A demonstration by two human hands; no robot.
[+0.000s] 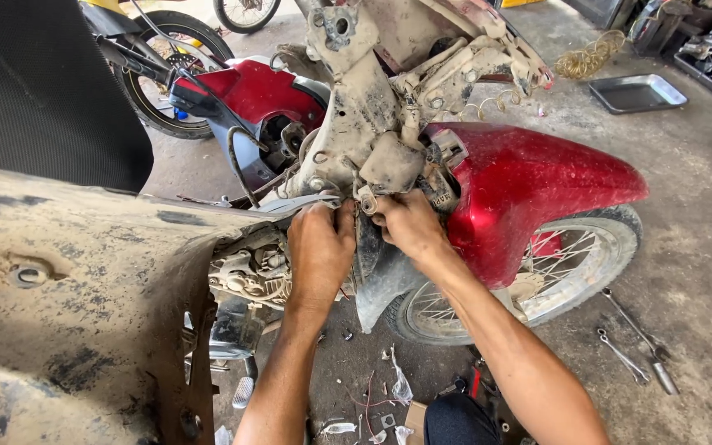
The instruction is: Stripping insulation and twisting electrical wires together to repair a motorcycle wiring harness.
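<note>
Two hands: left hand [320, 247] and right hand [408, 224] curled, gripping the dusty frame bracket [389, 165], long axis vertical; two wrenches [632, 342] on the floor.

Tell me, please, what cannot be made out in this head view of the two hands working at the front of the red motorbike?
- Fingertips of the left hand and right hand: curled behind the dirty frame; any held part is hidden.
- Large mud-caked panel: cut off by the left and bottom edges.
- Spanners on the floor: too small to tell sizes.
- Metal tray: contents unclear at this distance.
</note>
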